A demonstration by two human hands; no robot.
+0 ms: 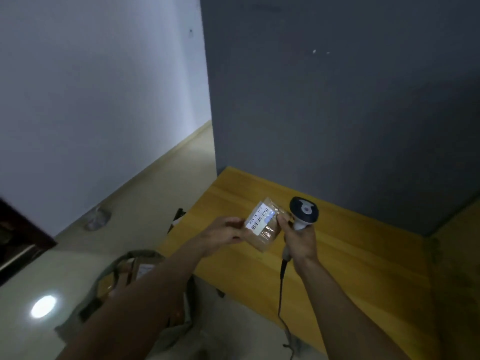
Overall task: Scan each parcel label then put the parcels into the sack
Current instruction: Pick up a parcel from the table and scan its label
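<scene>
My left hand (225, 232) grips a small brown cardboard parcel (267, 235) by its left edge, held above the yellow table (350, 255). Its white barcode label (261, 217) faces up, with a bright spot of light on it. My right hand (301, 240) grips the handle of a white and dark barcode scanner (304, 210), whose head points at the label from the right. The scanner's black cable (281, 289) hangs down over the table. An open grey-green sack (124, 263) stands on the floor at lower left, partly hidden by my left forearm, with parcels inside.
A dark grey wall rises behind the table and a white wall lies to the left. A clear plastic object (97, 218) sits on the floor by the white wall. A dark piece of furniture (18, 240) stands at the far left. A light reflection (42, 306) shines on the floor.
</scene>
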